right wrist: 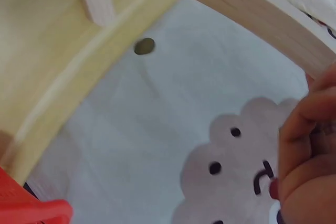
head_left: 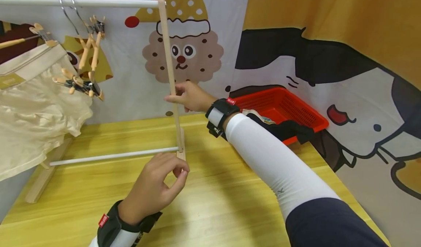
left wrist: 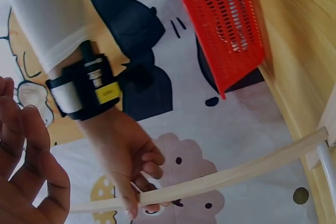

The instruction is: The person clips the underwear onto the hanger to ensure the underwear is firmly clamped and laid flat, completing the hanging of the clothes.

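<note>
My right hand (head_left: 194,96) pinches the upright wooden post (head_left: 169,53) of a clothes rack about halfway up, with the thumb on one side and the fingers on the other. In the left wrist view this hand (left wrist: 123,150) spans the same post (left wrist: 220,177). The right wrist view shows its curled fingers (right wrist: 299,135) against the wood. My left hand (head_left: 154,185) hovers over the table in front of the rack's base, fingers loosely bent, nothing between them.
Cream shorts (head_left: 39,93) hang from the white top rail (head_left: 108,2) at left, beside hangers with wooden clips (head_left: 88,57). A white lower bar (head_left: 115,156) joins the rack's feet. Behind my right arm, a red basket (head_left: 296,106) holds dark cloth (head_left: 286,129) on the wooden table (head_left: 223,206).
</note>
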{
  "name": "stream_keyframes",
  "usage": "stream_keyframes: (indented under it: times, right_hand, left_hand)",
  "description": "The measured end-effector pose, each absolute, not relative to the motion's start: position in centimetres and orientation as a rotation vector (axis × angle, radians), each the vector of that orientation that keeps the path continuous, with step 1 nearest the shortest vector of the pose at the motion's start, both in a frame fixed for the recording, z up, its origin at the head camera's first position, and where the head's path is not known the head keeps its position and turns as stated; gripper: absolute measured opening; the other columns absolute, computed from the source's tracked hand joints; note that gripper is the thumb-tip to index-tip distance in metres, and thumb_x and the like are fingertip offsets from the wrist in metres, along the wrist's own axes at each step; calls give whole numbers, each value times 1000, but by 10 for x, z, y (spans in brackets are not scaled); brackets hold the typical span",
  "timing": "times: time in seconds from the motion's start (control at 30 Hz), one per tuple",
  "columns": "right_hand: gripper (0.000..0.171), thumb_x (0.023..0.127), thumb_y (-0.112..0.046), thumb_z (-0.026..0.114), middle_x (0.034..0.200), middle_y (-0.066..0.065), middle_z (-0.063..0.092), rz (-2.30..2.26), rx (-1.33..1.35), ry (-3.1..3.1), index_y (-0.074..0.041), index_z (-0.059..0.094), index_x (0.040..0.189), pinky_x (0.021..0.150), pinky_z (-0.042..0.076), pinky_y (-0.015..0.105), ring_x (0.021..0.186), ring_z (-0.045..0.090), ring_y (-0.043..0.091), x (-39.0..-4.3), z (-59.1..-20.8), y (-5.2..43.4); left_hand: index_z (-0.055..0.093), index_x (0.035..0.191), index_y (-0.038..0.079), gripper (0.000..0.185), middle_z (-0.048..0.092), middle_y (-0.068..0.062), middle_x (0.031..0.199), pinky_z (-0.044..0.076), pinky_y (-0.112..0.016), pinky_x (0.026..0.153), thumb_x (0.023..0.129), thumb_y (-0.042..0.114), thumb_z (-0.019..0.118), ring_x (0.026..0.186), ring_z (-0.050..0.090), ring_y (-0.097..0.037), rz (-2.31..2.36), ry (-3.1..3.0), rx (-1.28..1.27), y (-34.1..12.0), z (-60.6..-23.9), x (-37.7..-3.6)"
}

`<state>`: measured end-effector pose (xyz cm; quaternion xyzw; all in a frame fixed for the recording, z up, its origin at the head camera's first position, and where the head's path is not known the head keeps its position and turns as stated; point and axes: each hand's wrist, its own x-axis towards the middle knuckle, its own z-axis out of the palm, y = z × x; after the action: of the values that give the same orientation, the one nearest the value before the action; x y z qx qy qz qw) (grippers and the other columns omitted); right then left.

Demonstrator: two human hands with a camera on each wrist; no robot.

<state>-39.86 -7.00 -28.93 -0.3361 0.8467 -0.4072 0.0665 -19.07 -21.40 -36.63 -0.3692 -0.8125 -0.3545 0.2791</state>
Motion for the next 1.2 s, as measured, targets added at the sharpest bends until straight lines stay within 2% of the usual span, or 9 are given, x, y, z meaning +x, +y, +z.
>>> stream_keyframes:
  times: [0.07,0.2,0.3,0.4,0.5,0.67,0.87,1.03,1.2]
  right_hand:
    - [29,98,-41,64,102,5,66,-1181,-985,2577,-13,69,101,51,47,28,52,54,22,-398,-293,-69]
    - [48,100,-55,52,117,5,63,-1055,-894,2650,-16,63,126,60,52,32,60,62,31,-403,-299,-51]
    - [46,103,-49,50,117,7,65,-890,-820,2788,-15,62,130,72,55,36,72,65,30,-413,-299,-14]
    - [34,102,-39,54,98,7,69,-587,-698,2958,-10,69,112,74,53,36,75,63,26,-425,-305,40]
    - [27,99,-33,58,76,4,63,-185,-555,3021,-11,69,91,63,48,35,69,59,21,-433,-322,96]
    - [29,91,-35,67,71,1,53,202,-332,2860,-10,63,78,62,43,38,69,53,21,-428,-343,160]
    - [40,87,-35,74,92,7,62,216,-217,2667,-2,65,107,79,47,43,84,55,23,-414,-353,186]
    - [39,88,-37,73,88,8,62,216,-234,2662,0,65,100,74,46,41,80,56,23,-407,-360,191]
    - [70,92,-52,64,116,22,65,244,-133,2672,7,57,129,95,48,55,103,62,34,-398,-359,186]
  left_hand:
    - [64,90,21,17,60,13,80,43,-23,73,88,5,66,73,52,-1,-971,-2178,-993,-215,-365,-188]
    - [65,91,21,14,59,14,79,41,-20,73,90,7,65,72,51,0,-992,-2141,-1022,-215,-363,-185]
    - [66,90,20,10,57,14,76,38,-18,71,96,13,60,70,49,-1,-1009,-2043,-1035,-213,-361,-183]
    - [66,90,17,17,55,13,73,36,-16,69,101,20,54,68,47,-2,-1042,-1931,-1019,-211,-361,-182]
    - [66,90,15,21,53,13,72,37,-17,68,102,23,51,67,46,-2,-1066,-1865,-1010,-211,-361,-181]
    - [66,89,15,22,53,13,71,37,-17,68,103,23,51,66,46,-3,-1056,-1853,-1012,-211,-361,-182]
    - [66,89,16,24,53,14,72,38,-17,69,103,24,49,66,47,-2,-1028,-1878,-1019,-213,-360,-182]
    - [66,90,16,24,53,15,71,39,-18,70,104,24,49,66,47,-1,-1021,-1894,-1025,-213,-360,-182]
    - [67,92,17,24,53,14,70,39,-19,72,105,26,48,66,48,-1,-1020,-1945,-1026,-213,-361,-182]
